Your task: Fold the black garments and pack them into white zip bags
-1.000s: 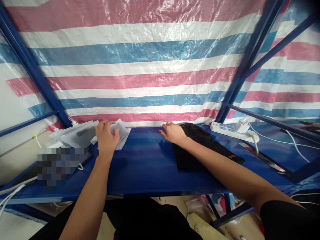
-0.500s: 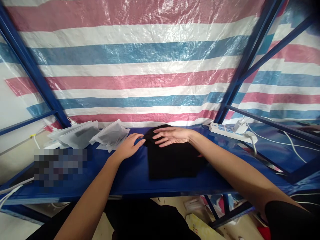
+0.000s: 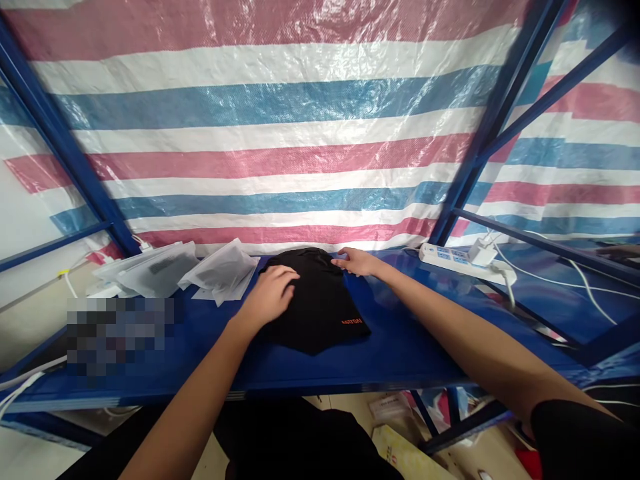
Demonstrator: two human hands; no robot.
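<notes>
A pair of black shorts (image 3: pixel 315 300) lies spread on the blue table, with orange lettering near the hem at the lower right. The top edge is slightly bunched by the striped sheet. Across the left side of the shorts rests my left hand (image 3: pixel 270 293), palm down, its fingers loosely bent and thumb apart. At the upper right edge, my right hand (image 3: pixel 356 261) has its fingertips closed on the fabric. What lies under my left palm is hidden.
Several frosted plastic bags (image 3: pixel 223 270) lie at the back left, beside a pixelated patch. A white power strip (image 3: pixel 465 263) with plugs and cables stands at the back right. Blue metal posts (image 3: pixel 475 147) frame the table (image 3: pixel 410 353), backed by a striped sheet (image 3: pixel 280 160).
The shorts now lie turned over and spread further left, with orange lettering showing. My left hand has moved right onto the fabric. My right hand has drawn back to the right edge.
</notes>
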